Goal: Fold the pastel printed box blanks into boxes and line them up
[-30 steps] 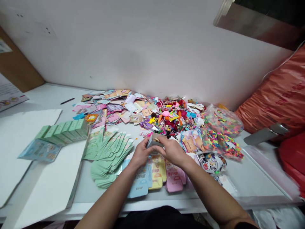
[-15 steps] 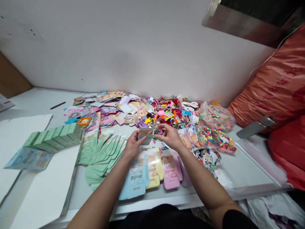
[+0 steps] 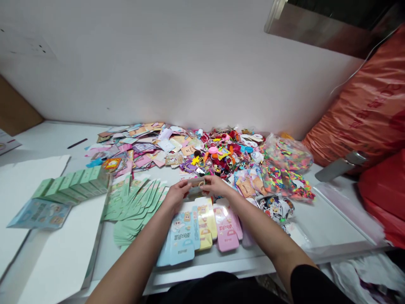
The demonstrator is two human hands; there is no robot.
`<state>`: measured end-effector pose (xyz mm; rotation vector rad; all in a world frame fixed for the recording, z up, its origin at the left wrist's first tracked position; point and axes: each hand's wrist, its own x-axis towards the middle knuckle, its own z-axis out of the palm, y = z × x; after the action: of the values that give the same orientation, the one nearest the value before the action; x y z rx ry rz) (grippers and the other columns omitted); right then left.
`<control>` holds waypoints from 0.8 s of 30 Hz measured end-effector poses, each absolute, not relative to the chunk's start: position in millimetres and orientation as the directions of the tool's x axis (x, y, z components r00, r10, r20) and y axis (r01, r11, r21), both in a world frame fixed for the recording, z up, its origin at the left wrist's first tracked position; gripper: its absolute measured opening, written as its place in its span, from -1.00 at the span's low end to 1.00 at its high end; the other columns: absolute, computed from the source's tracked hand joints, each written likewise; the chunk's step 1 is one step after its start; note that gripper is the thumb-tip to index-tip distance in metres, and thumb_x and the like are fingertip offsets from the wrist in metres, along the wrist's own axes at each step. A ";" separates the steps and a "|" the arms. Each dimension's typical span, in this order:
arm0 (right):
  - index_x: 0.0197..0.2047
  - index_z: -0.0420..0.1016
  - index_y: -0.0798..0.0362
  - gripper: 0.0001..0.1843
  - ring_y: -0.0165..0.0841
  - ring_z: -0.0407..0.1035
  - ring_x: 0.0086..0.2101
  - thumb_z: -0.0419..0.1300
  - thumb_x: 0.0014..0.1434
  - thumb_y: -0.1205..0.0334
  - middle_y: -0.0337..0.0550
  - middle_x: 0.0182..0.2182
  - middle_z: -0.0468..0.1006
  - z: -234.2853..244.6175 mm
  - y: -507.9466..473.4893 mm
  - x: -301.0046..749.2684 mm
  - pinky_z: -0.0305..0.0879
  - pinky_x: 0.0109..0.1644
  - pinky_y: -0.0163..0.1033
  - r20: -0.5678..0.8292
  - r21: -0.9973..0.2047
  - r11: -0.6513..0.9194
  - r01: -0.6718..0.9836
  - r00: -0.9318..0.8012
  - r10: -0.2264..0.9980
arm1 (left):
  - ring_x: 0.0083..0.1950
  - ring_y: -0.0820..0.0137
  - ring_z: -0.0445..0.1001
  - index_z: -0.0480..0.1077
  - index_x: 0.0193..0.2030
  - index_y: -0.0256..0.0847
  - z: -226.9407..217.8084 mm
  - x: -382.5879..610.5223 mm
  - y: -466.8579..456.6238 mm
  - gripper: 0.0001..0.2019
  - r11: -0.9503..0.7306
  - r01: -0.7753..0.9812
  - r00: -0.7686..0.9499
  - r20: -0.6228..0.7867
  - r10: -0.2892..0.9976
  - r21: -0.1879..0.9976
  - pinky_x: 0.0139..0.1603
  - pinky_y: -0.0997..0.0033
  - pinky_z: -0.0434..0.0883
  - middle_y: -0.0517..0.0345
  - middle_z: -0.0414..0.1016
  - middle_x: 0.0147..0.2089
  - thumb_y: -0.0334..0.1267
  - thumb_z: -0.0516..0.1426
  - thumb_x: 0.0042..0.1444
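My left hand point(image 3: 177, 195) and my right hand point(image 3: 217, 185) meet above the table, pinching a small flat card packet point(image 3: 196, 185) between their fingers. Its face is mostly hidden by my fingers. Just below my hands lie pastel packaging cards: a blue one point(image 3: 182, 242), a yellow one point(image 3: 206, 221) and a pink one point(image 3: 226, 228). To the left of my left hand, a fan of mint-green cards point(image 3: 136, 207) overlaps on the table. Beyond my right hand spreads a heap of colourful hair accessories point(image 3: 221, 154).
Loose printed cards point(image 3: 136, 145) cover the table towards the wall. A clear bag of neon items point(image 3: 286, 154) lies right, with a sticker packet point(image 3: 275, 207). Green boxes point(image 3: 76, 183) stand on white board point(image 3: 47, 240). Orange point(image 3: 357, 109) and red point(image 3: 384, 198) sacks sit far right.
My hands have come closer together and lowered, and the card packet now lies flatter between them. The view has shifted slightly, with the head turning a little.
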<state>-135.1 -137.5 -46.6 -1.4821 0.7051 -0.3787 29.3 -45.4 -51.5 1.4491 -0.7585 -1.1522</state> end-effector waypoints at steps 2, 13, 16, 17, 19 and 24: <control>-0.11 0.41 0.15 -0.68 -0.44 0.44 -0.44 0.25 0.07 0.19 -0.18 -0.42 0.53 -47.4 -140.8 -141.3 0.38 -0.33 -0.34 -0.249 -0.957 0.267 -0.117 0.804 -0.541 | -0.62 0.55 0.21 0.50 -0.19 -0.35 -51.3 27.9 -48.0 -0.49 -0.237 0.131 0.314 -0.267 -0.911 0.963 -0.58 0.51 0.12 0.15 0.44 -0.54 -0.05 0.27 -0.29; -0.08 0.51 0.12 -0.70 -0.44 0.39 -0.48 0.04 0.16 0.40 -0.18 -0.45 0.53 -50.2 -140.2 -127.5 0.31 -0.34 -0.35 0.062 -0.849 -0.416 -0.326 0.720 -0.691 | -0.08 0.22 0.46 0.55 -0.31 -0.16 -44.2 32.1 -51.5 -0.77 -0.093 -0.333 0.378 0.042 -0.925 0.938 0.03 0.25 0.32 0.06 0.58 -0.18 -0.14 0.19 -0.11; -0.02 0.50 0.11 -0.69 -0.39 0.40 -0.33 0.08 0.20 0.26 -0.07 -0.22 0.55 -46.0 -143.8 -131.2 0.30 -0.22 -0.33 0.171 -0.722 -0.634 -0.278 0.815 -0.553 | 0.02 0.21 0.43 0.56 -0.30 -0.10 -40.1 37.3 -49.2 -0.76 -0.027 -0.434 0.290 0.111 -0.951 0.900 0.15 0.26 0.25 0.10 0.57 -0.12 -0.09 0.17 -0.08; -0.02 0.50 0.11 -0.68 -0.39 0.39 -0.35 0.08 0.22 0.22 -0.07 -0.22 0.55 -45.0 -145.5 -132.5 0.29 -0.24 -0.34 0.166 -0.711 -0.647 -0.276 0.828 -0.536 | 0.02 0.21 0.44 0.56 -0.30 -0.10 -39.2 38.7 -49.1 -0.76 -0.017 -0.455 0.271 0.121 -0.955 0.890 0.15 0.25 0.26 0.10 0.58 -0.12 -0.08 0.16 -0.06; -0.05 0.52 0.10 -0.69 -0.43 0.37 -0.43 0.06 0.24 0.21 -0.10 -0.27 0.56 -43.9 -148.6 -133.7 0.27 -0.31 -0.36 0.130 -0.716 -0.632 -0.296 0.833 -0.538 | 0.00 0.20 0.44 0.57 -0.29 -0.11 -39.0 40.8 -49.9 -0.76 -0.010 -0.484 0.256 0.131 -0.958 0.875 0.13 0.25 0.27 0.08 0.58 -0.12 -0.09 0.15 -0.04; -0.03 0.54 0.05 -0.67 -0.44 0.35 -0.54 0.14 0.19 0.15 -0.23 -0.49 0.54 -44.7 -152.3 -133.3 0.23 -0.41 -0.38 0.031 -0.812 -0.481 -0.330 0.799 -0.601 | -0.25 0.24 0.50 0.57 -0.27 -0.11 -45.3 43.0 -54.2 -0.76 -0.066 -0.493 0.312 0.105 -0.944 0.867 -0.14 0.29 0.36 0.10 0.60 -0.32 -0.12 0.19 -0.07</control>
<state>-133.3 -152.3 -44.7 -2.1123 0.6868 -0.3938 43.0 -54.2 -45.3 1.6992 -1.3100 -0.6443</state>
